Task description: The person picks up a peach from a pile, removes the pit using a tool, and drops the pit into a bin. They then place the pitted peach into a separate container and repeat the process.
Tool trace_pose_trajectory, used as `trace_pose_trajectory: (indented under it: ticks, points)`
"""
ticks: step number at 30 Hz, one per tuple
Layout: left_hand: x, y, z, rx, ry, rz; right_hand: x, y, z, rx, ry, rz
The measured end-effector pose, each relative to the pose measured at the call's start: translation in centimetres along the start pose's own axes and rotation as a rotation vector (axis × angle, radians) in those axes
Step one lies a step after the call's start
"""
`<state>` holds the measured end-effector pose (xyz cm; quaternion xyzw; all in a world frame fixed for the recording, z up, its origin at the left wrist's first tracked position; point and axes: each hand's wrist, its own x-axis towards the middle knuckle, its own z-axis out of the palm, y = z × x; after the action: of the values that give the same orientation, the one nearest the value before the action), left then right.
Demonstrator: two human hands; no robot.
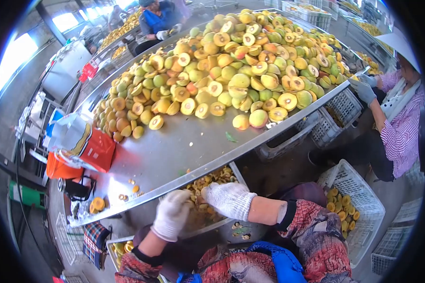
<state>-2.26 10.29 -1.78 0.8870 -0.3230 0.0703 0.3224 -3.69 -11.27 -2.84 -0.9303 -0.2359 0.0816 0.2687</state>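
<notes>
My left hand (171,215), in a white knit glove, is closed with its fingers curled toward the right. Facing it, my gloved right hand (230,201) is also closed, fingertips pointing left. Both hover close together over a crate (240,175) of small brown-yellow pits and scraps (216,177), just below the table's near edge. Whatever sits in the fingers is hidden or too small to name. Beyond them, a large heap of halved and whole yellow-green peaches (205,78) covers much of the metal table (174,146).
A red bag (98,150) and an orange bucket (59,166) stand at the table's left end. White crate (366,200) with peach halves is on my right; another crate (112,250) is at lower left. One co-worker (396,108) sits at right, another (159,21) at the back.
</notes>
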Motion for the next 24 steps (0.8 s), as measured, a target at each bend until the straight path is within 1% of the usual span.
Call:
trace_pose_trajectory:
  ticks: [1,2,3,4,5,6,7,8,9,10,11,12,14,16,17,20,21,23,24]
  points:
    - [1.2,-0.8,-0.5,-0.101,0.089,-0.037,0.0,0.5,-0.1,0.093,0.018,-0.004]
    - [3.1,-1.5,-1.6,0.069,0.170,0.078,0.0,1.1,0.0,0.140,0.022,-0.017]
    - [4.7,-2.2,-2.5,-0.048,0.162,-0.173,0.1,1.5,0.2,0.188,0.024,-0.033]
    - [6.6,-4.3,-2.9,-0.071,0.216,-0.179,0.3,1.9,0.5,0.236,0.026,-0.052]
    - [8.3,-7.8,-3.0,-0.157,0.278,-0.222,0.0,2.6,1.5,0.255,0.171,-0.142]
    - [10.6,-9.2,-3.9,-0.113,0.265,-0.346,0.0,2.9,1.4,0.309,0.139,-0.093]
    - [12.4,-12.1,-4.6,0.116,0.242,-0.310,0.0,2.7,0.7,0.364,0.099,-0.057]
    - [14.5,-11.9,-4.9,0.166,0.298,-0.304,0.1,2.4,0.0,0.416,0.059,-0.025]
    - [16.0,-14.4,-5.0,0.175,0.292,-0.432,0.0,2.3,-1.2,0.383,-0.006,0.056]
    - [17.6,-15.6,-5.0,0.253,0.274,-0.490,0.3,2.6,-1.5,0.433,0.004,0.064]
    - [18.6,-18.4,-4.7,0.324,0.249,-0.512,0.5,2.9,-1.6,0.481,0.015,0.076]
    - [19.6,-21.0,-4.0,0.221,0.249,-0.626,0.7,3.4,-1.4,0.529,0.028,0.092]
    - [21.0,-27.1,-2.3,0.199,0.204,-0.817,1.0,4.3,-0.8,0.543,0.026,0.100]
    - [22.0,-25.8,-1.4,0.209,0.151,-0.828,1.2,4.5,-1.0,0.563,-0.020,0.136]
    - [21.9,-28.6,-0.2,0.321,0.082,-0.800,1.3,4.4,-1.5,0.565,-0.027,0.151]
    - [21.9,-29.2,1.7,-0.017,0.072,-0.753,1.6,4.3,-1.0,0.618,-0.014,0.180]
    - [21.9,-29.6,2.2,0.102,0.065,-0.605,1.7,4.3,-0.7,0.642,-0.020,0.171]
    - [22.1,-25.6,2.1,-0.091,0.072,-0.778,1.9,4.3,-0.2,0.689,-0.026,0.149]
    - [22.2,-22.9,2.0,-0.189,0.076,-0.860,2.0,4.1,-0.3,0.706,-0.008,0.182]
